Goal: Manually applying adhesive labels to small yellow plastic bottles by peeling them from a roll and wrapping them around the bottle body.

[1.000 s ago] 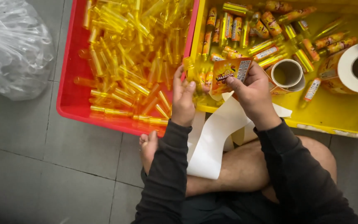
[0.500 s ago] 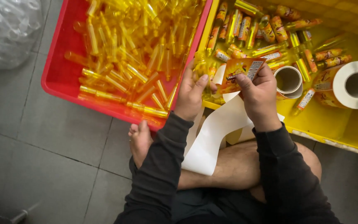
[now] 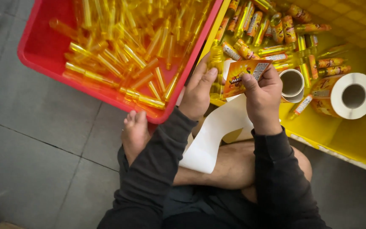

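Gripping a yellow tube [image 3: 215, 63], the left hand [image 3: 198, 91] sits beside the right hand [image 3: 262, 95], which pinches an orange label [image 3: 243, 75] above the yellow bin [image 3: 352, 140].

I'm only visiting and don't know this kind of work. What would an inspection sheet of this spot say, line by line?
Surface: grey tiled floor; the person sits on it cross-legged, barefoot.
Job's things: small clear yellow plastic tube and orange printed sticker label, held close together.
Clutter: red plastic tray full of unlabelled yellow tubes; yellow plastic tray with labelled tubes, a large label roll and a nearly empty roll core; white backing paper strip trailing over the leg.
Hands: left hand grips the tube; right hand pinches the label.
Cables: nothing seen.
Surroundings: floor only; a dim object at the lower left edge, too unclear to name.
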